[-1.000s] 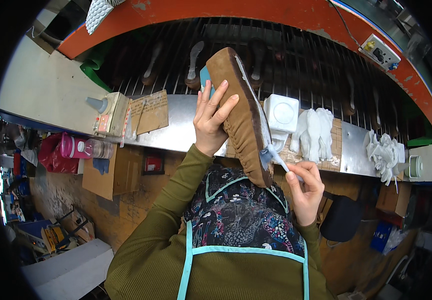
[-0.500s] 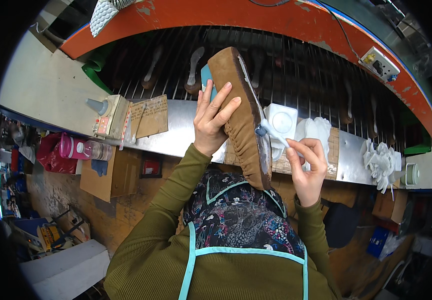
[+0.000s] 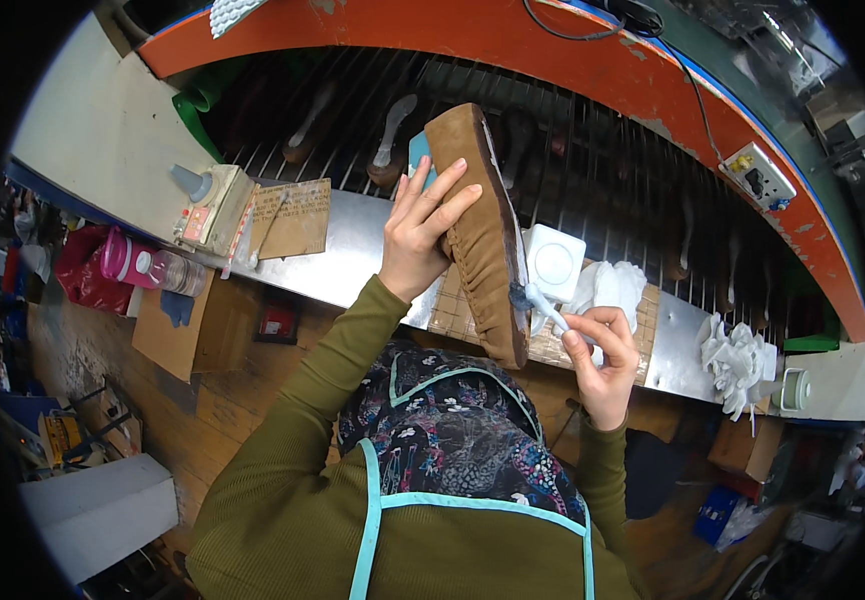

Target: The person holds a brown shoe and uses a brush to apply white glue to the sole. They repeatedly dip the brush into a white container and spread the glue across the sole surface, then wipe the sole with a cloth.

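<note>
Mid-frame, the left hand (image 3: 420,238) grips a suede shoe (image 3: 476,220); the right hand (image 3: 607,365) pinches a brush (image 3: 547,309) against its part-whitened, seemingly unfinished sole (image 3: 510,215).

Metal bars (image 3: 602,170) are framed by a chipped orange edge (image 3: 412,28). A silver ledge (image 3: 350,245) is flanked by white panels (image 3: 92,125). Below, brown floorboards (image 3: 214,420) are seen.

My left hand (image 3: 420,235) is holding a brown shoe (image 3: 487,250), and my right hand (image 3: 604,368) is pinching a brush (image 3: 549,310) whose head is touching the shoe's edge. White gloves (image 3: 612,288) are lying near a white container (image 3: 554,262); cardboard (image 3: 297,222) is resting on the metal bench (image 3: 676,350) leftward.
</note>
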Motion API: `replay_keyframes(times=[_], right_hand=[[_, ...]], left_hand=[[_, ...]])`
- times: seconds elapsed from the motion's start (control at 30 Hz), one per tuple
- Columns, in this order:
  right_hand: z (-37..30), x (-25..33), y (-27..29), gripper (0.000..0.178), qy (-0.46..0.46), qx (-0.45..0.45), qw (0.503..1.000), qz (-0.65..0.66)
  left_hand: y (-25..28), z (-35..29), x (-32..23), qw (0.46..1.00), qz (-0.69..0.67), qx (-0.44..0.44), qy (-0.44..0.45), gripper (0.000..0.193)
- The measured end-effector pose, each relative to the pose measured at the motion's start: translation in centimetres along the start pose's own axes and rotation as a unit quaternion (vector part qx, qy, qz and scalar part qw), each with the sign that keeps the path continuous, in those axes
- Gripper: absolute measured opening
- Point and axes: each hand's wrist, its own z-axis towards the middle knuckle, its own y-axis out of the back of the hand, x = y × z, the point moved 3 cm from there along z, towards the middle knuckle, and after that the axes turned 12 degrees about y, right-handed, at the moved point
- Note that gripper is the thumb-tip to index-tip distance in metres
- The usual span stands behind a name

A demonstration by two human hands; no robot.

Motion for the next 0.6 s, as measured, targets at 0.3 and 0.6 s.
replay_keyframes(times=[0.3,0.6], right_hand=[[-1.0,0.1,1.1,0.016,-0.005,0.009,1.0,0.013],[0.2,0.8,1.9,0.015,0.043,0.04,0.998,0.014]], left_hand=[[-0.5,0.0,0.0,0.999,0.017,0.038,0.031,0.063],[-0.9,0.0,-0.6,0.987,-0.077,0.103,0.099,0.072]])
